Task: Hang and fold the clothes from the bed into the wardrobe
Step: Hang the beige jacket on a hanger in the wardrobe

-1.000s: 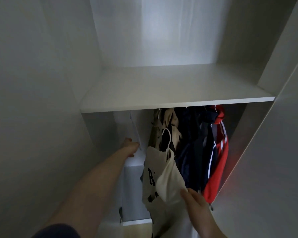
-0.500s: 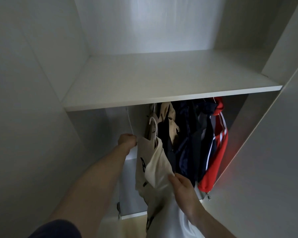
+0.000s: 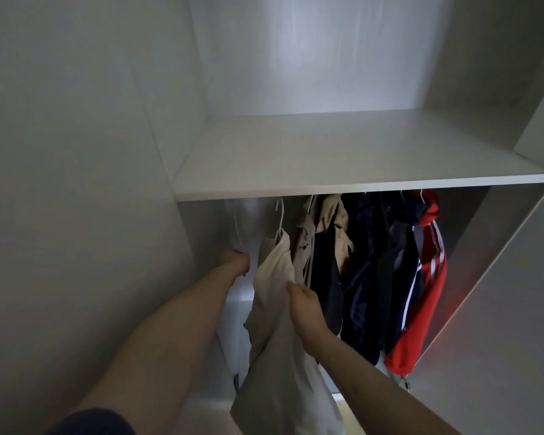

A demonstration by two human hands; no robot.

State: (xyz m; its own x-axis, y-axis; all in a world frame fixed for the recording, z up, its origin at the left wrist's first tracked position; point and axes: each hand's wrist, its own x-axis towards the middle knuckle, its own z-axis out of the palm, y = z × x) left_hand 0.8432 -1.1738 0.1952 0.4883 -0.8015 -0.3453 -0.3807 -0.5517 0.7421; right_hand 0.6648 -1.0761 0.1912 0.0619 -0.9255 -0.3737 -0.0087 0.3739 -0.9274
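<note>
A cream garment (image 3: 274,277) hangs on a white hanger (image 3: 279,219) whose hook reaches up under the shelf, at the left end of the hanging row. My right hand (image 3: 305,309) pinches the garment's front fold at mid height. Stretched deep into the wardrobe, my left hand (image 3: 234,262) is curled at the garment's left shoulder; its fingertips are hidden. The garment's lower part drapes down over my right forearm. To its right hang beige (image 3: 330,233), dark navy (image 3: 371,271) and red striped clothes (image 3: 427,293).
A white shelf (image 3: 343,183) spans the wardrobe just above the hanging clothes and hides the rail. The white side wall (image 3: 91,215) stands close on the left, and a white panel (image 3: 500,293) on the right. A thin white cord (image 3: 237,227) hangs by the left hand.
The cream garment and its hanger have risen, with the hook now up under the shelf. My right hand has moved up the fabric. My left hand stays by the garment's left shoulder.
</note>
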